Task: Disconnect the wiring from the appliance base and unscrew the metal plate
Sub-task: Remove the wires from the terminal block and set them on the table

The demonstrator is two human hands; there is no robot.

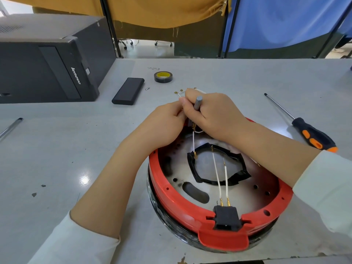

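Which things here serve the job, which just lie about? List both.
In use: appliance base; white wires; black connector; grey tool in right hand; left hand.
Lying about: orange-black screwdriver; tape roll; black case; Lenovo computer.

1. The place reads as a small repair or electronics workbench set up inside an office.
2. A plain grey worktable [57,159], scuffed and chipped, carries tools: an orange-and-black screwdriver [312,137], a roll of black electrical tape [163,76], loose brass terminals [180,91].
3. A black Lenovo desktop computer [47,60] lies on its side at the table's far left.
4. Behind the table, fabric partition screens on black frames, one mustard [162,10] and one blue [282,20], wall off the station.
5. Castor wheels of office chairs [129,42] show under the screens on a pale floor.
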